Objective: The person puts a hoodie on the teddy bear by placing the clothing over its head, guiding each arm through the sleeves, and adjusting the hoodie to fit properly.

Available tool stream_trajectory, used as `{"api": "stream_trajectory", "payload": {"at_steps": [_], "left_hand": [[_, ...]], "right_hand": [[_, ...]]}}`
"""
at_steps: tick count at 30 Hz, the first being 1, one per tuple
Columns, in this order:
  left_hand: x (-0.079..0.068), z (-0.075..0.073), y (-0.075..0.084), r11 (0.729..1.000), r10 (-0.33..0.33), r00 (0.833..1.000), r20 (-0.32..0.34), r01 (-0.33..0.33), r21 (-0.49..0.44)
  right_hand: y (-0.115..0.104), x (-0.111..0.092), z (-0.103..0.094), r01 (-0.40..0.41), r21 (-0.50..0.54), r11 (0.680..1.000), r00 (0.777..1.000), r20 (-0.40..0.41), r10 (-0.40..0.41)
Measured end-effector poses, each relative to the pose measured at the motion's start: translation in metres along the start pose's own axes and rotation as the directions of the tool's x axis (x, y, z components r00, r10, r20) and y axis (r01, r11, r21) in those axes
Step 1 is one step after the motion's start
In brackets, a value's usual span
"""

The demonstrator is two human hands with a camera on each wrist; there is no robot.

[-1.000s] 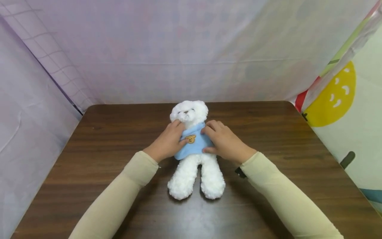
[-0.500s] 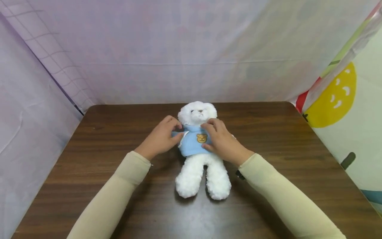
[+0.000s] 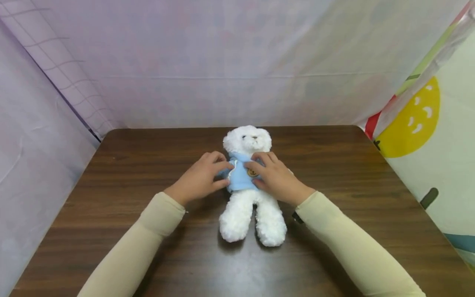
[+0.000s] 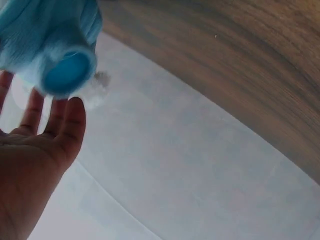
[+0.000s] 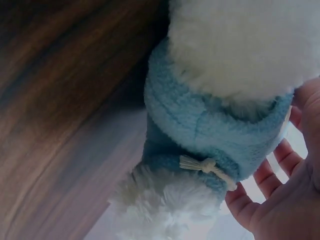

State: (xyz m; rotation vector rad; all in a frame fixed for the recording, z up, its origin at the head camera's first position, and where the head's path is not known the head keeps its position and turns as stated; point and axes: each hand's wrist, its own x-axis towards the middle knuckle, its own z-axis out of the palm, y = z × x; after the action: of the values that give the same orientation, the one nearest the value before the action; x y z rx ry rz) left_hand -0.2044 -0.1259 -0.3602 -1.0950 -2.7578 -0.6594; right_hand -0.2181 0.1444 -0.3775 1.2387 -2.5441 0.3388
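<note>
A white teddy bear [image 3: 252, 210] in a light blue shirt [image 3: 241, 179] lies face up on the table, legs toward me. My left hand [image 3: 200, 175] grips the shirt's left side, thumb and fingers bent around it beside a white cord. In the left wrist view, a round blue sleeve opening [image 4: 69, 74] sits right above the fingertips, and no paw pokes out of it. On the chest, my right hand [image 3: 278, 177] holds the shirt, partly covering a brown bear-face patch [image 3: 253, 171]. A knotted cord [image 5: 207, 165] dangles from the shirt in the right wrist view.
The dark wood table [image 3: 156, 156] has its far edge just beyond the bear's head. Pale cloth hangings [image 3: 208, 62] rise behind and at the left. A printed cloth with a yellow shape [image 3: 412, 119] hangs at the right.
The bear has shifted to the right. My left hand has left the upper chest for the shirt's side, and the sleeve it held out half a second ago is now tucked behind its fingers.
</note>
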Motion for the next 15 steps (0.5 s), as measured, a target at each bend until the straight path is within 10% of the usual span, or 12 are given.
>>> {"api": "stream_trajectory", "payload": {"at_steps": [6,15], "left_hand": [[0.011,0.014,0.002,0.990,0.111,0.994,0.004,-0.111,0.089],[0.019,0.031,0.003,0.996,0.053,0.998,-0.038,-0.050,0.069]], "right_hand": [[-0.003,0.001,0.004,0.014,-0.031,0.999,1.000,-0.015,-0.015],[-0.008,0.006,0.006,0.020,-0.075,0.997,1.000,0.021,-0.019]]}}
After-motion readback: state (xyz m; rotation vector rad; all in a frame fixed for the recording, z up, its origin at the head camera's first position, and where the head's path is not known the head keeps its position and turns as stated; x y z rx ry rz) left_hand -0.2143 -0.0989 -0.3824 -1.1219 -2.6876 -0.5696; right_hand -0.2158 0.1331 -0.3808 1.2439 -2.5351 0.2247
